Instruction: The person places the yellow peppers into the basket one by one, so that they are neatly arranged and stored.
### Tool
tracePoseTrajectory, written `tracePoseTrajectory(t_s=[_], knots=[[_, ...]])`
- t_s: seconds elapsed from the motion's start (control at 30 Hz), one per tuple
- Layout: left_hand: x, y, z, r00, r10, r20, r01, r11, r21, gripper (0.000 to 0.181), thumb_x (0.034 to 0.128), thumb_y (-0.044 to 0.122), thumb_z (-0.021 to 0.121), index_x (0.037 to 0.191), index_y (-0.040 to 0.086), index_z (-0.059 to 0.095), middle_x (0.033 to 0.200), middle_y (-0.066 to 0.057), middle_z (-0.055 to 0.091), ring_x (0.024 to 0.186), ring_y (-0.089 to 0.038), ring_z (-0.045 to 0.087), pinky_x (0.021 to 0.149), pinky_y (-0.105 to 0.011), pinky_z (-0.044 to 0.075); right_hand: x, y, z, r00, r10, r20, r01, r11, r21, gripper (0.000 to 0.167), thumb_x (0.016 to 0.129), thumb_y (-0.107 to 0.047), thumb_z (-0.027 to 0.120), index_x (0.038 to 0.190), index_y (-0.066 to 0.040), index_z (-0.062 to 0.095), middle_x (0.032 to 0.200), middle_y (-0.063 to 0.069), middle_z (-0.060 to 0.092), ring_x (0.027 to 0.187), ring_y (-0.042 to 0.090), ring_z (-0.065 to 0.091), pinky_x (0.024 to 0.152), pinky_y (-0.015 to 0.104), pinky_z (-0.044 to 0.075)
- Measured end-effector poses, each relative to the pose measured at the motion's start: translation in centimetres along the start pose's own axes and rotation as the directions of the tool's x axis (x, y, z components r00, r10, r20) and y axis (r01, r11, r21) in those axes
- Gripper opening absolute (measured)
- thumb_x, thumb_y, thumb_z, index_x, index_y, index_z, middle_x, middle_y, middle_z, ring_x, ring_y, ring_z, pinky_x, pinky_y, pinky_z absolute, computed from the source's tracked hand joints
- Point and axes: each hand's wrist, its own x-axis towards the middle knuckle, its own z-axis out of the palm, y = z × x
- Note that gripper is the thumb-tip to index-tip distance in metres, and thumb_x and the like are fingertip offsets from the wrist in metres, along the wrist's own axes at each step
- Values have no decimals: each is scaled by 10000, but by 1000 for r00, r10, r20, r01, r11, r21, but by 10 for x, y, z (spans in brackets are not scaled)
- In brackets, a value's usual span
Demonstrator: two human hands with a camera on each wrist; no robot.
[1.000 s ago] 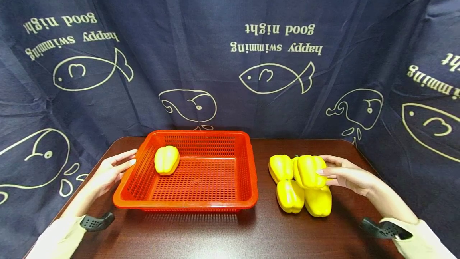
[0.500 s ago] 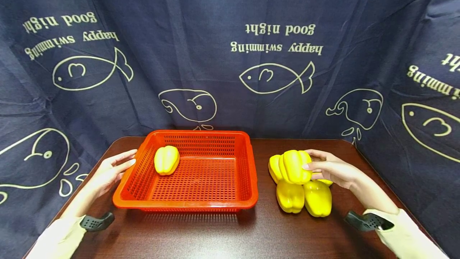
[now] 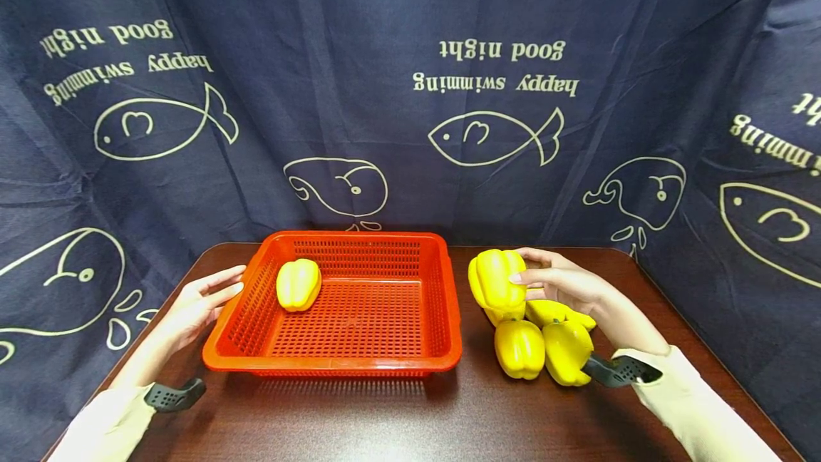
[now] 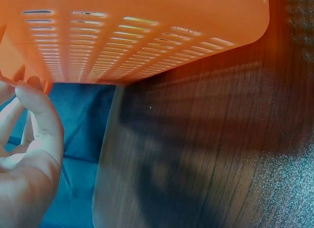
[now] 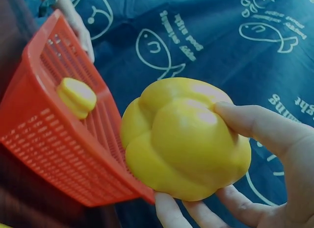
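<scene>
My right hand (image 3: 567,284) holds a yellow bell pepper (image 3: 497,280) between thumb and fingers, above a small group of others. Its lobed end faces the camera in the right wrist view, where the thumb presses one side and fingers support it below. Under it, another pepper is mostly hidden. Beside that lie a pepper on its side (image 3: 556,313), one at the front (image 3: 519,349) and one at front right (image 3: 567,351). My left hand (image 3: 195,305) touches the outer left rim of a red plastic basket (image 3: 359,364) with extended fingertips. One yellow pepper (image 3: 298,284) lies inside the basket, at its left.
The brown table (image 3: 359,423) has a dark blue curtain (image 3: 359,91) with fish drawings behind it and at its sides. The basket's right wall stands a short way left of the peppers. Both wrists wear dark bands.
My right hand has carried the held pepper leftward and slightly up, from the right of the group to its back left. The front-right pepper has turned slightly. My left hand and the basket stay put.
</scene>
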Motion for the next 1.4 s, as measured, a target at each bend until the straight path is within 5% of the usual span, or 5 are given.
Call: tracePoseTrajectory(t_s=[0.1,0.4,0.7,0.97,1.4], knots=[[-2,2,2,1000,-1,-12,0,999,-42,359,964,74,557,1268,257,615,1098,201,644,915,-14,660,723,-221,570,8,-3,5,1000,18,-17,-18,1000,-8,283,928,-62,557,1191,-147,498,1022,-28,701,908,122,694,831,268,567],[-2,6,6,999,-26,-21,25,999,-45,359,973,52,532,1269,238,608,1087,205,649,910,-16,663,711,-231,574,32,-12,19,999,35,-40,-36,999,-28,382,904,-58,571,1263,-51,438,1036,-14,684,927,147,700,846,324,568],[13,-33,-24,999,-53,-14,53,998,19,430,929,255,640,1351,268,556,1161,206,635,954,-29,667,751,-274,581,54,-22,27,998,38,-54,-39,999,-25,327,918,-85,540,1234,-70,456,967,-38,715,876,129,711,841,298,568],[-3,5,7,1000,-24,-17,23,998,-53,366,970,44,534,1284,221,599,1090,189,645,917,-9,657,726,-215,569,75,-30,39,994,69,-84,-71,997,-22,413,916,-104,525,1307,-23,418,933,-41,710,852,140,705,834,307,573],[-4,9,7,1000,0,-5,-1,994,-106,367,964,10,527,1240,229,629,1075,152,663,912,-30,673,731,-220,574,113,-40,63,989,102,-104,-105,994,-18,537,905,-131,555,1390,0,365,976,-5,642,852,161,684,853,333,568]])
